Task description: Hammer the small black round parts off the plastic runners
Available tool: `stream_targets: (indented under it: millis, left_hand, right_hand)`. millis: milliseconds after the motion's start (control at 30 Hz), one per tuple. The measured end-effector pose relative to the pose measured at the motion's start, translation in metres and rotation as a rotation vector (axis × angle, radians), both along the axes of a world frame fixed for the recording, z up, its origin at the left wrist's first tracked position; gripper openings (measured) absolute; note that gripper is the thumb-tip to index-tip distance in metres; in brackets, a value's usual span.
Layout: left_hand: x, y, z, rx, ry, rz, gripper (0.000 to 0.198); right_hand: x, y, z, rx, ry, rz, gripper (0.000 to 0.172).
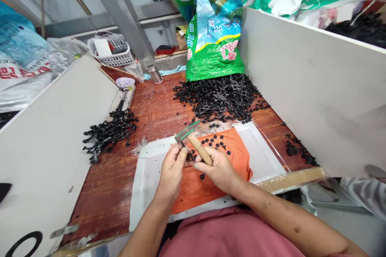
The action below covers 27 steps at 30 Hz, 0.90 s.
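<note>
My right hand (219,168) is closed round the wooden handle of a small hammer (201,150), whose green-edged metal head points up and to the left. Pinched in my left hand (173,168) is a small black part (184,145), just below the hammer head. Its lower end reaches toward my right fingertips; whether they touch it I cannot tell. Both hands are over an orange cloth (196,194), on which several round black pieces (221,137) are scattered. Under the cloth is a pale sheet (144,184) on the red-brown table.
A large heap of black parts (223,96) lies beneath a green bag (215,60) at the back. Another pile of black parts (111,130) sits at left. White panels (313,80) flank the table. A metal cup (154,73) and a white basket (113,58) stand at the back left.
</note>
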<state>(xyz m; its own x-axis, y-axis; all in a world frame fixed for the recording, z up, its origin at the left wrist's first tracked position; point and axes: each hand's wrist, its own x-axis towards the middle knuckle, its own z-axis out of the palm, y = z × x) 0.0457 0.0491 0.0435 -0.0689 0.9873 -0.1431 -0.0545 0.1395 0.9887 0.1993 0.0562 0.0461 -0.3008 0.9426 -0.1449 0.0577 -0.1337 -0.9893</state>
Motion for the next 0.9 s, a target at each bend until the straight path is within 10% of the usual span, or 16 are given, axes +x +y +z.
stream_targets:
  millis: [300, 600, 900]
  left_hand:
    - [-0.064, 0.042, -0.008, 0.103, 0.757, -0.305, 0.032]
    - [-0.052, 0.061, -0.024, 0.139, 0.958, -0.442, 0.038]
    - [-0.045, 0.065, -0.032, 0.094, 1.046, -0.467, 0.038]
  right_hand:
    - [0.079, 0.007, -0.007, 0.102, -0.184, -0.177, 0.021]
    - [0.146, -0.009, -0.062, 0.039, -0.394, -0.269, 0.028]
    - [0.152, -0.011, -0.069, 0.050, -0.447, -0.231, 0.027]
